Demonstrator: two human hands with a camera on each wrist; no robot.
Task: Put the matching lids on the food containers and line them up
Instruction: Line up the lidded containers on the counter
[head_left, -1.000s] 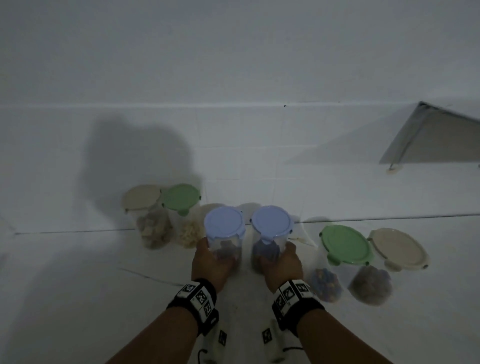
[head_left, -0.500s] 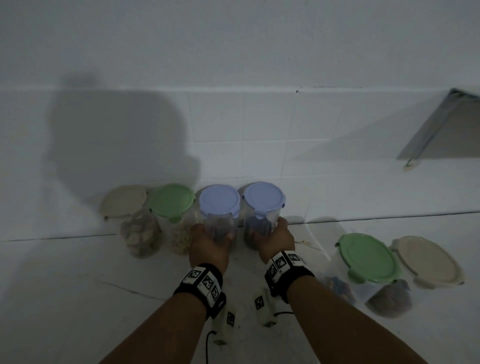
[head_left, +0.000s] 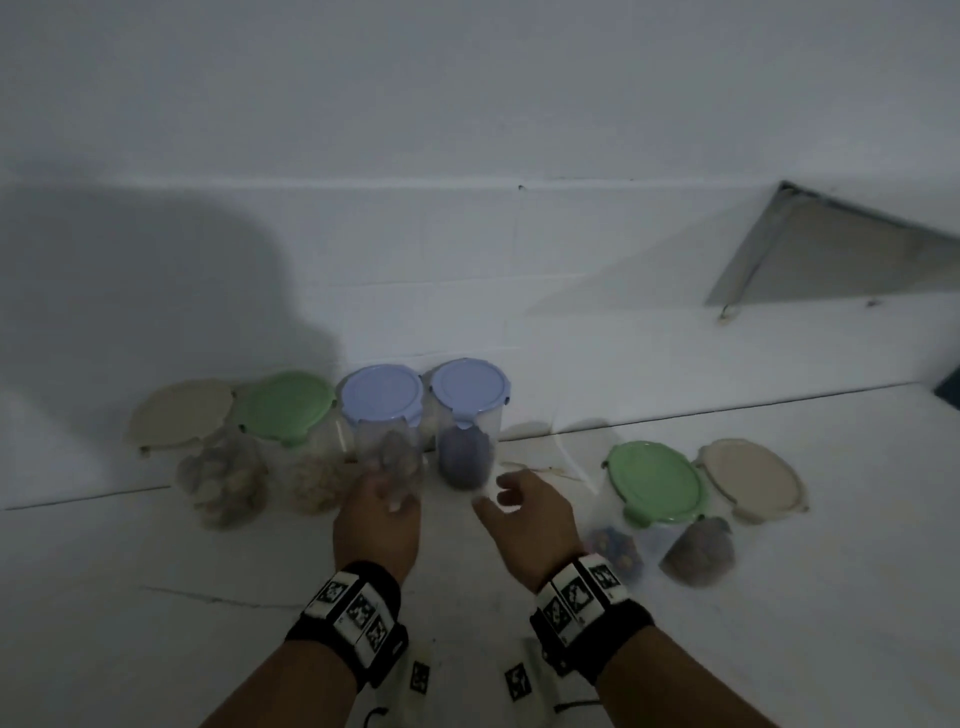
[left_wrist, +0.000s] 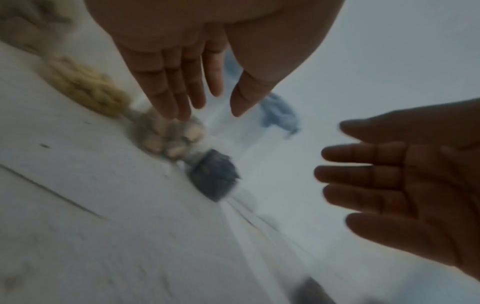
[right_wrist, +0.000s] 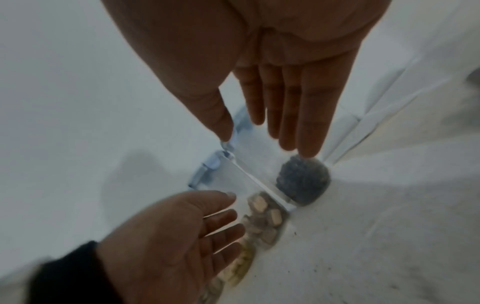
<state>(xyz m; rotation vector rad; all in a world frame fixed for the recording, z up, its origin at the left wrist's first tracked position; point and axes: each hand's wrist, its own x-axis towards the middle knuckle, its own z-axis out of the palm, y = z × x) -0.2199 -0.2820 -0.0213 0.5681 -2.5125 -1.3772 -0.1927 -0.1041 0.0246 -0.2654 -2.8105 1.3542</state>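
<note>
Four clear containers stand in a row against the wall in the head view: a beige lid (head_left: 179, 418), a green lid (head_left: 283, 405) and two blue lids (head_left: 382, 397) (head_left: 470, 387). My left hand (head_left: 389, 493) hovers open just in front of the left blue-lidded container (head_left: 395, 457), with straight fingers (left_wrist: 166, 92). My right hand (head_left: 498, 496) is open beside the right blue-lidded container (head_left: 465, 457) of dark contents (right_wrist: 302, 181), holding nothing. Its fingers (right_wrist: 291, 115) are straight. To the right stand two more containers, with a green lid (head_left: 654, 483) and a beige lid (head_left: 750, 478).
A white tiled wall (head_left: 467, 260) rises right behind the row. The white floor (head_left: 156, 597) spreads out in front and to the left. A grey slanted panel (head_left: 831, 254) sits at the upper right. Tagged bands (head_left: 358, 613) are on both wrists.
Both hands gripped the two blue-lidded containers and pushed them back into the row. Now they have let go and drawn back a little with fingers spread.
</note>
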